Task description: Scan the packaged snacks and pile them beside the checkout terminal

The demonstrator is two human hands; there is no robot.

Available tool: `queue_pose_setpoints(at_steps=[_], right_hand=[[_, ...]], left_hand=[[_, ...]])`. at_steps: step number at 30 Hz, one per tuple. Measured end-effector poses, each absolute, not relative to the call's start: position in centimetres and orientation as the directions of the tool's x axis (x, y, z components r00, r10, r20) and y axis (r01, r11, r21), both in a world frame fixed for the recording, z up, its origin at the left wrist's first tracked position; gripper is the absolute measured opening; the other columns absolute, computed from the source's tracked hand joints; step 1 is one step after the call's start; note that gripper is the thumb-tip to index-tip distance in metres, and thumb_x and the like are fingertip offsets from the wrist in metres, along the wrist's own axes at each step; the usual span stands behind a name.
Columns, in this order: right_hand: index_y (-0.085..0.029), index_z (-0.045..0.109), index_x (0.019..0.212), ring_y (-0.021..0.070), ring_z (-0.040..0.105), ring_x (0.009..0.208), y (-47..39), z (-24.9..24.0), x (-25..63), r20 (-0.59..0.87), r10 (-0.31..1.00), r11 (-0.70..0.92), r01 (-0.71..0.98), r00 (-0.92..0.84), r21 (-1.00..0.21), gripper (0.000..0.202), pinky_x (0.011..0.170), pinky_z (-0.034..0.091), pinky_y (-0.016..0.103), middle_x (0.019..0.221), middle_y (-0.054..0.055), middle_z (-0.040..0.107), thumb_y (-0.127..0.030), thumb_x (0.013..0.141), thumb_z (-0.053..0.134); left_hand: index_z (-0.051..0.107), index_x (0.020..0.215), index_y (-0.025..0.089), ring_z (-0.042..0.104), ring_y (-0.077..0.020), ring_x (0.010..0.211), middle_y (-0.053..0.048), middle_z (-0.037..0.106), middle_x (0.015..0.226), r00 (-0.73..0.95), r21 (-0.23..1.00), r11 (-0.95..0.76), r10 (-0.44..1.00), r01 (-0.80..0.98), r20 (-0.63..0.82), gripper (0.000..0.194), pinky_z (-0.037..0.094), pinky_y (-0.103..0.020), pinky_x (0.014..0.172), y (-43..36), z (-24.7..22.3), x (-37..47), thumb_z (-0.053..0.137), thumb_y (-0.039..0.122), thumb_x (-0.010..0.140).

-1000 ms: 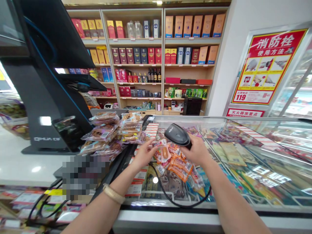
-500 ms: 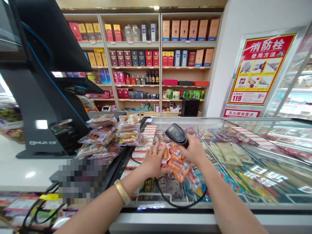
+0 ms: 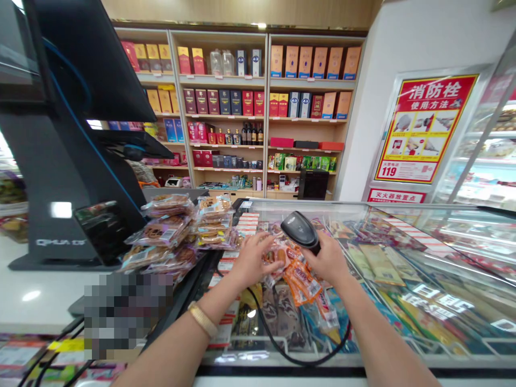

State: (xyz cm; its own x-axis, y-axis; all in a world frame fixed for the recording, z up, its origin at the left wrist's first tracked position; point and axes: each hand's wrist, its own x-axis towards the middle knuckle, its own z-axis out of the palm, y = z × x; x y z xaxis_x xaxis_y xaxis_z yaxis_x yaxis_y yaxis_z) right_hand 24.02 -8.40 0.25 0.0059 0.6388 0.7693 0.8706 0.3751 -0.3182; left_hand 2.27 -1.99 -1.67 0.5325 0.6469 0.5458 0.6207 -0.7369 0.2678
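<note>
My right hand (image 3: 328, 258) grips a black handheld barcode scanner (image 3: 299, 230), its head tilted up and leftward over the glass. From its handle a black cable (image 3: 278, 346) loops down toward me. Beneath the scanner lie several small orange snack packets (image 3: 301, 280) on the freezer's glass top. My left hand (image 3: 252, 260), below a gold bracelet on the wrist, is at the left edge of these packets with its fingers apart. Whether its fingertips touch a clear-and-red packet (image 3: 278, 255) there I cannot tell.
Packaged cookies (image 3: 163, 234) are piled left of my hands, beside a black checkout terminal (image 3: 76, 161). Under the glass freezer lid (image 3: 403, 317) lie wrapped ice creams. Shelves of boxed bottles (image 3: 226, 102) stand behind, and a red fire-hydrant sign (image 3: 427, 129) hangs on the right wall.
My left hand has lifted a little off the packets and its fingers have spread. The scanner and right hand sit slightly further right. The whole view has shifted somewhat.
</note>
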Motion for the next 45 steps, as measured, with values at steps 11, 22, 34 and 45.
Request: queue_pose_setpoints(at_steps=[11, 22, 34, 45], right_hand=[[-0.02, 0.06, 0.084, 0.0221, 0.063, 0.07, -8.6, 0.1, 23.8, 0.774, 0.633, 0.368, 0.876, 0.008, -0.31, 0.013, 0.064, 0.046, 0.03, 0.077, 0.007, 0.067, -0.031, 0.077, 0.055], [-0.02, 0.062, 0.086, 0.0225, 0.063, 0.073, -8.7, 0.0, 23.6, 0.766, 0.643, 0.382, 0.87, -0.008, -0.312, 0.015, 0.066, 0.047, 0.031, 0.079, 0.007, 0.068, -0.029, 0.075, 0.056], [-0.018, 0.061, 0.086, 0.022, 0.062, 0.071, -8.7, 0.4, 23.1, 0.761, 0.649, 0.396, 0.853, 0.002, -0.34, 0.016, 0.065, 0.046, 0.03, 0.078, 0.007, 0.067, -0.027, 0.074, 0.055], [-0.019, 0.06, 0.085, 0.0217, 0.063, 0.075, -8.7, 0.0, 23.3, 0.738, 0.674, 0.367, 0.858, 0.02, -0.359, 0.015, 0.071, 0.047, 0.03, 0.081, 0.007, 0.068, -0.028, 0.074, 0.056]], left_hand=[[0.049, 0.081, 0.02, 0.047, -0.0109, 0.06, 0.004, 0.05, 0.069, -0.686, 0.825, -0.502, 0.506, 0.259, 0.523, 0.016, 0.042, -0.025, 0.061, 1.5, 3.4, -4.7, 0.057, 0.032, 0.073], [0.049, 0.064, 0.018, 0.031, -0.0059, 0.033, 0.008, 0.042, 0.042, -0.492, 0.915, -0.301, 0.86, -0.268, 0.138, 0.044, 0.016, -0.019, 0.035, 1.1, 4.3, -4.9, 0.055, 0.062, 0.062], [0.052, 0.066, 0.018, 0.038, -0.0065, 0.034, 0.008, 0.045, 0.046, -0.467, 0.901, -0.278, 0.879, -0.334, 0.097, 0.024, 0.022, -0.018, 0.033, 0.9, 4.9, -4.7, 0.058, 0.04, 0.059], [0.054, 0.061, 0.016, 0.042, -0.0073, 0.037, 0.007, 0.045, 0.045, -0.434, 0.893, -0.241, 0.899, -0.379, 0.058, 0.019, 0.026, -0.018, 0.034, 1.3, 4.9, -4.9, 0.061, 0.034, 0.058]])
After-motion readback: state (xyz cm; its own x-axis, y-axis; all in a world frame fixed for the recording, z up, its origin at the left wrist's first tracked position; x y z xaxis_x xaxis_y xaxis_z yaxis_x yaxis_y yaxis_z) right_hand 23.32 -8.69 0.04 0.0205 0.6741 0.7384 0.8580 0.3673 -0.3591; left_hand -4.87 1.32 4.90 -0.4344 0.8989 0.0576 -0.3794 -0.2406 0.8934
